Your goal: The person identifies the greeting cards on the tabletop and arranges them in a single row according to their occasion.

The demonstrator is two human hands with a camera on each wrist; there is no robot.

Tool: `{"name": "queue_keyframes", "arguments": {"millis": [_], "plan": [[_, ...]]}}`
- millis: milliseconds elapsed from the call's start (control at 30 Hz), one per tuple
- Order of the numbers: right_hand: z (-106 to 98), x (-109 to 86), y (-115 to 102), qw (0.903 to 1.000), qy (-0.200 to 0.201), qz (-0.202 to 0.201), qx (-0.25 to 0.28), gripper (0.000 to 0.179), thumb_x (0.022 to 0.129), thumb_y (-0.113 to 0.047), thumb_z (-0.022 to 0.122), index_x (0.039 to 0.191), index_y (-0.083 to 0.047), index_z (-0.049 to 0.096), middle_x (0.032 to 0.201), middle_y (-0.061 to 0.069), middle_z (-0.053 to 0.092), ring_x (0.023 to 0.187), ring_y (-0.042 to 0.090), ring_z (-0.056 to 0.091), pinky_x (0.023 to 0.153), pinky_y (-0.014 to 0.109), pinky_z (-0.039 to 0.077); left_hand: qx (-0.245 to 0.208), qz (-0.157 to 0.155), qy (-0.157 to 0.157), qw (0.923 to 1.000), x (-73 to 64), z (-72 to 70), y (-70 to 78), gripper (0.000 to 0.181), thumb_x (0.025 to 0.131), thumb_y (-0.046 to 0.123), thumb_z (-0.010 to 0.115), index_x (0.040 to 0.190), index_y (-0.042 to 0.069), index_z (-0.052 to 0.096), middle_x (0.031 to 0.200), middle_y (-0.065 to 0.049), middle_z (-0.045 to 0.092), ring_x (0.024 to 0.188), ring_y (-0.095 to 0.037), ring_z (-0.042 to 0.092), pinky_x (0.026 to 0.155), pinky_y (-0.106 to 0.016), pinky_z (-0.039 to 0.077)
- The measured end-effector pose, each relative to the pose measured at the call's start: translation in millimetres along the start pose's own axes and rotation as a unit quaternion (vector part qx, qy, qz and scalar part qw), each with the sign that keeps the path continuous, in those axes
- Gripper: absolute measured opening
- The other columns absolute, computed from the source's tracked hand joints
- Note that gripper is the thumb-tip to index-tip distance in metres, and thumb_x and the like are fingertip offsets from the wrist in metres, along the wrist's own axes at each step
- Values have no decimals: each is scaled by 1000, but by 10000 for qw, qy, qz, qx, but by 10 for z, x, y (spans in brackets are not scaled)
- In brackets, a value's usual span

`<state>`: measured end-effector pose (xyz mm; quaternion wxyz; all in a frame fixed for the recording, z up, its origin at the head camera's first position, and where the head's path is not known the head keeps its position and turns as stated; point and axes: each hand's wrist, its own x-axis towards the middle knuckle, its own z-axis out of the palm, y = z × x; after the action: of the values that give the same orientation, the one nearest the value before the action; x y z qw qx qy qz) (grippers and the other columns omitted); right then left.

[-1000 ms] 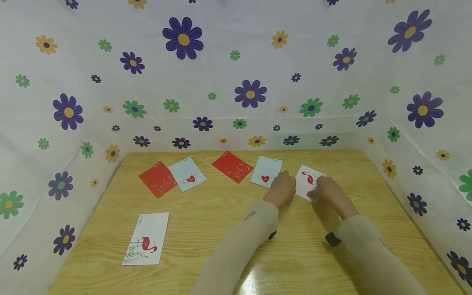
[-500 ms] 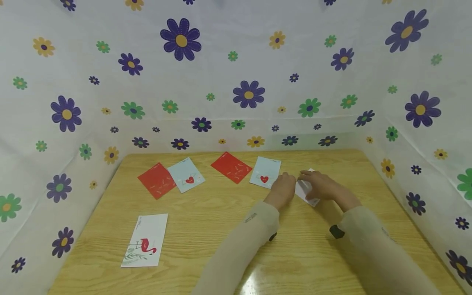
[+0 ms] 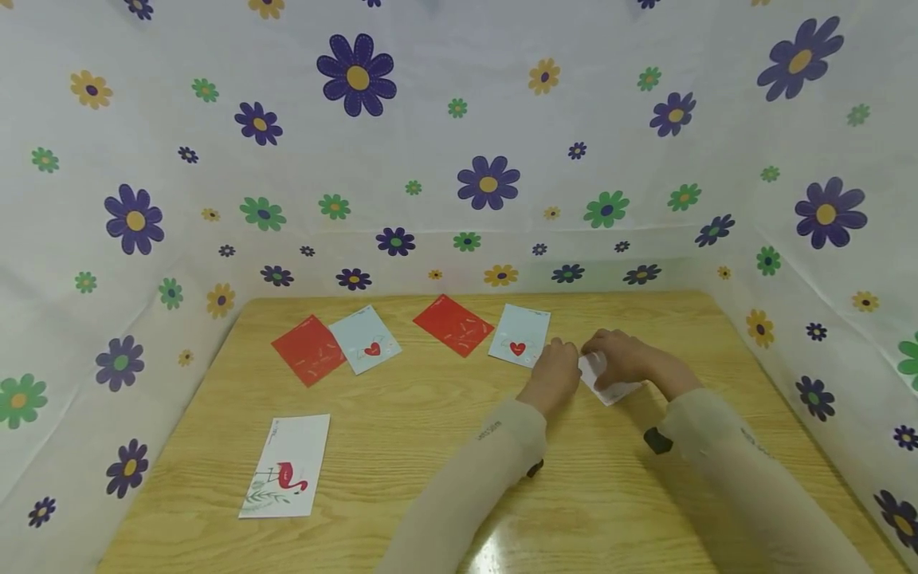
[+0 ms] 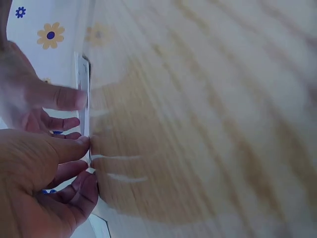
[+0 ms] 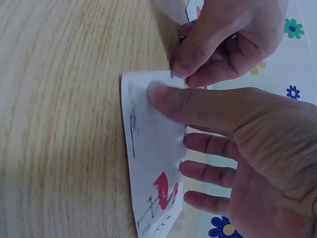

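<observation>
A white card with a red flamingo (image 5: 158, 134) is between both hands, toward the right back of the table; in the head view only its near part (image 3: 611, 395) shows. My left hand (image 3: 552, 379) pinches the card's edge near one corner with thumb and fingertips. My right hand (image 3: 631, 359) holds it too, the thumb across the printed face and the fingers at the far edge. In the left wrist view the card is nearly edge-on, with the left hand (image 4: 39, 183) below the right hand (image 4: 29, 89).
On the wooden table (image 3: 430, 430) lie two red cards (image 3: 308, 351) and two pale blue heart cards (image 3: 364, 339) along the back. One blue card (image 3: 516, 331) lies just behind my left hand. Another flamingo card (image 3: 287, 466) is at front left. A flowered cloth (image 3: 402, 143) encloses the table.
The right hand has shifted over the card, its thumb now on the card's face. The flamingo print, visible in the head view a second ago, is now covered there. The left hand has barely moved.
</observation>
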<state>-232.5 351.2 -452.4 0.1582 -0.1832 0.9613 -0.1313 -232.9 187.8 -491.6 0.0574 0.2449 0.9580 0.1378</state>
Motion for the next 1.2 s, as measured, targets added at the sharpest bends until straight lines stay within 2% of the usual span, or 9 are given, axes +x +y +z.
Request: {"name": "queue_keyframes", "arguments": {"millis": [133,233,433,533,733,833,967,1100,1200], "plan": [[1,38,32,9994,-53,200,263,64,79,-20,90,128,8,61,128,25,61,118,46,55,98,61,48,530,149,116,9984,-35,9,26,29,100,34,70,116,9,68,109,-2,62,101,-14,58,86,-20,50],[7,57,50,9984,-64,389,404,64,79,-22,91,126,10,61,125,25,63,117,44,57,100,59,47,729,196,156,9970,-52,14,44,33,99,38,71,116,10,68,108,-1,62,100,-13,56,89,-21,48],[13,51,41,9970,-115,560,529,64,81,-24,90,124,11,60,126,29,63,119,45,58,103,59,46,118,39,16,9999,-68,25,50,35,95,38,76,114,11,70,113,-4,61,103,-16,55,96,-25,46],[7,36,24,9959,-187,640,617,65,81,-23,90,126,12,58,128,31,62,121,48,57,102,59,47,-43,27,-101,9999,-80,32,46,37,93,40,78,114,11,69,116,-5,59,105,-17,54,98,-27,45],[34,9,34,9941,-173,801,712,61,81,-27,90,120,9,61,117,24,65,107,38,60,97,56,50,-447,-26,-181,9988,-137,30,26,37,92,38,80,114,11,68,115,-5,56,104,-17,51,92,-25,46],[78,-15,70,9934,44,723,884,52,82,-26,89,113,6,63,108,17,65,96,30,57,91,50,52,-620,-29,-167,9979,-175,15,16,38,91,37,81,116,12,68,115,-4,55,102,-16,49,90,-24,45],[145,-63,141,9886,587,506,1291,32,88,-20,84,100,1,63,93,9,62,83,23,54,76,37,49,-784,-33,-134,9968,-217,-15,20,36,90,33,83,116,13,70,113,-2,57,100,-15,48,88,-23,43],[188,-131,201,9801,1048,306,1656,21,95,-19,77,93,-3,63,86,3,60,76,17,51,65,27,42,-746,23,-147,9971,-224,-9,25,21,92,31,80,106,16,76,103,3,60,97,-13,48,86,-23,41],[197,-184,211,9728,1179,169,1985,19,98,-18,73,92,-4,63,83,3,59,73,16,50,60,24,41,-543,127,-140,9983,-219,10,21,16,94,32,77,96,17,78,95,5,61,95,-12,49,86,-24,41]]}}
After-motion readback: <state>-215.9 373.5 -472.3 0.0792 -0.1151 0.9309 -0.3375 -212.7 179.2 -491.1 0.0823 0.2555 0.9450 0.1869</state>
